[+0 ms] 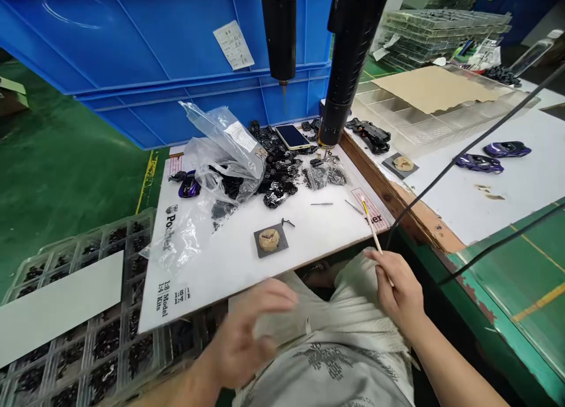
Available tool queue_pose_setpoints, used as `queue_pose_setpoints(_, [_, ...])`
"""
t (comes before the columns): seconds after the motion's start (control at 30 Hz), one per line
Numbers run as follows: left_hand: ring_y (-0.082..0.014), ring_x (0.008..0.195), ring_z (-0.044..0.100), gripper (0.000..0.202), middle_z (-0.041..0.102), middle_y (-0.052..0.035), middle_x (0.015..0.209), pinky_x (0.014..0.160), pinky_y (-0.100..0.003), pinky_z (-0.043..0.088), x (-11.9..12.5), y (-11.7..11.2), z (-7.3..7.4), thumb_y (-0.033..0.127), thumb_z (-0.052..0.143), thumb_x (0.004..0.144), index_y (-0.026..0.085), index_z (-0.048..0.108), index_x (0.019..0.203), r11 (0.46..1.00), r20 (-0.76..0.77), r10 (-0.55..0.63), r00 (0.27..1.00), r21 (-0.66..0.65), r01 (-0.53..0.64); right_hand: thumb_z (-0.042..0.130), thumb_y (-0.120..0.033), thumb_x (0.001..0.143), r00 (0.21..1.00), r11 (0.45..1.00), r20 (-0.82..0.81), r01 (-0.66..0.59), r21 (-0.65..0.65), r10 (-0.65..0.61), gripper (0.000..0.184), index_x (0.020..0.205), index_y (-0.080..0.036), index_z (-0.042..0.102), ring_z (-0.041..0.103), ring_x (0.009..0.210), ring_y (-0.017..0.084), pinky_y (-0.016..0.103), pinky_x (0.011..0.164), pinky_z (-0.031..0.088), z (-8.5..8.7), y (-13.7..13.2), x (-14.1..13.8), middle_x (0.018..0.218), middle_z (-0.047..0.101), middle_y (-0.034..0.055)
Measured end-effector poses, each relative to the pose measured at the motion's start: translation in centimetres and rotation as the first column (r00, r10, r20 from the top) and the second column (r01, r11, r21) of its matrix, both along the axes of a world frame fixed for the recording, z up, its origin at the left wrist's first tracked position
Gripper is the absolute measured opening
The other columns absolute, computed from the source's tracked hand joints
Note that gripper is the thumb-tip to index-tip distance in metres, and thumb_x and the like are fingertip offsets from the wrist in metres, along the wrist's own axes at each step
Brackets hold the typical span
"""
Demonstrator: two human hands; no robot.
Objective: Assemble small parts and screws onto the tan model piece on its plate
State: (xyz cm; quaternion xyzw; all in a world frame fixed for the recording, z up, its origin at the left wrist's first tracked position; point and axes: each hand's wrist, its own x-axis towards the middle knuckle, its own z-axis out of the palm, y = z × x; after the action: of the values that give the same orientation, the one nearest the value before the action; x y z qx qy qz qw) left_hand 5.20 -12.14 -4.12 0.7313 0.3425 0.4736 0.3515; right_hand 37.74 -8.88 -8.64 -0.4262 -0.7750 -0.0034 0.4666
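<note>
Right hand (399, 292) sat just off the near edge of the white board (229, 260), thumb and fingers pinched on the lower end of a thin stick (375, 233). The stick's yellow-marked tip pointed up over the board's near right corner. Left hand (247, 336) was below the board's near edge, over the lap and smeared by motion. Its fingers looked loosely extended with nothing obvious in them, but I cannot tell for sure. A grey pad (270, 240) with a tan lump sat near the board's front middle, with a loose metal pin (322, 204) a little behind it. A pile of black parts (280, 174), plastic bags (220, 154) and a phone (292, 136) crowded the board's back half. One screwdriver (348, 65) hung right over the back right part of the board, its bit close to the parts. A parts tray (110, 336) lay left of the board, and purple toy cars (479, 162) lay well to its right. Likely risks: the stick was gripped only at its low end, so the tip could waver and flick the pin off the board. An arm reaching back could hit the hanging screwdriver or drag the bags and scatter the parts.
</note>
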Motion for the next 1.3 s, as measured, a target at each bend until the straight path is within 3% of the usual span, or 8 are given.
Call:
queue_pose_setpoints(0.1, [-0.0273,0.112,0.069,0.027,0.075,-0.0118,0.116,0.098,-0.045,0.058,4.7,1.6,0.8,0.036,0.051,0.108,0.023,0.068,0.124,0.978,-0.364,-0.113,0.924,0.122,0.167,0.052,-0.005,0.099,0.990,0.999,-0.134,0.041,0.017,-0.038,0.053,0.146,-0.027,0.058,0.072,0.100,0.024,0.043,0.082,0.063,0.0,0.4,-0.2,0.113,0.078,0.0105])
queue_pose_setpoints(0.13, [-0.0252,0.109,0.069,0.023,0.075,-0.0105,0.113,0.098,-0.043,0.057,6.1,3.6,0.9,0.028,0.050,0.108,0.021,0.069,0.120,0.979,-0.467,-0.015,0.884,0.175,0.109,0.052,-0.004,0.098,0.988,0.998,-0.153,0.034,0.049,-0.026,0.053,0.146,-0.026,0.058,0.072,0.101,0.024,0.043,0.082,0.063,0.0,0.6,-0.5,0.113,0.078,0.0114])
queue_pose_setpoints(0.2, [-0.0256,0.110,0.067,0.021,0.072,-0.0102,0.114,0.097,-0.042,0.055,8.3,8.6,1.1,0.021,0.049,0.106,0.019,0.067,0.117,0.976,-0.698,0.171,0.695,0.217,-0.023,0.053,-0.003,0.097,0.989,0.992,-0.148,-0.010,0.126,0.029,0.055,0.148,-0.024,0.057,0.072,0.102,0.025,0.045,0.082,0.063,0.1,0.8,-0.9,0.112,0.078,0.0123])
queue_pose_setpoints(0.33, [-0.0299,0.104,0.062,0.009,0.067,-0.0137,0.107,0.089,-0.043,0.052,10.4,18.2,1.1,0.020,0.062,0.100,0.014,0.067,0.104,0.969,-0.783,0.236,0.576,0.231,-0.084,0.051,-0.005,0.097,0.990,0.973,-0.108,-0.067,0.221,0.093,0.056,0.150,-0.025,0.054,0.073,0.098,0.023,0.043,0.078,0.064,0.7,0.2,-0.9,0.112,0.078,0.0114])
queue_pose_setpoints(0.43, [-0.0269,0.093,0.060,0.013,0.064,-0.0091,0.094,0.082,-0.039,0.050,10.6,21.4,1.1,0.025,0.064,0.100,0.016,0.064,0.091,0.976,-0.835,0.191,0.516,0.219,-0.005,0.050,-0.003,0.096,0.984,0.968,-0.152,-0.053,0.244,0.093,0.058,0.151,-0.021,0.054,0.074,0.099,0.024,0.045,0.077,0.064,0.7,-1.1,0.2,0.111,0.078,0.0127])
queue_pose_setpoints(0.77, [-0.0232,0.104,0.059,0.017,0.067,-0.0091,0.110,0.093,-0.035,0.044,16.0,22.7,0.7,0.031,0.053,0.108,0.018,0.063,0.103,0.869,-0.893,0.021,0.449,0.239,0.433,0.049,-0.003,0.097,0.958,0.986,-0.278,-0.023,0.168,0.070,0.053,0.146,-0.022,0.060,0.077,0.092,0.023,0.043,0.072,0.067,-0.7,-2.9,2.6,0.104,0.080,0.0104])
queue_pose_setpoints(1.03, [-0.0265,0.098,0.062,0.021,0.069,-0.0134,0.101,0.086,-0.037,0.045,17.6,21.4,1.1,0.013,0.043,0.106,0.012,0.064,0.105,0.882,-0.933,0.098,0.346,0.242,0.404,0.052,0.002,0.093,0.934,0.987,-0.346,-0.031,0.156,0.084,0.058,0.145,-0.021,0.062,0.075,0.097,0.025,0.045,0.074,0.065,-1.1,-2.1,2.6,0.104,0.079,0.0110])
queue_pose_setpoints(1.3, [-0.0287,0.100,0.065,0.022,0.069,-0.0177,0.096,0.083,-0.039,0.046,19.2,18.9,1.7,0.008,0.043,0.103,0.009,0.065,0.104,0.910,-0.923,0.169,0.345,0.280,0.306,0.055,0.001,0.092,0.921,0.987,-0.387,0.007,0.160,0.056,0.056,0.141,-0.023,0.065,0.075,0.096,0.028,0.047,0.071,0.064,-2.3,-1.6,1.5,0.105,0.079,0.0100])
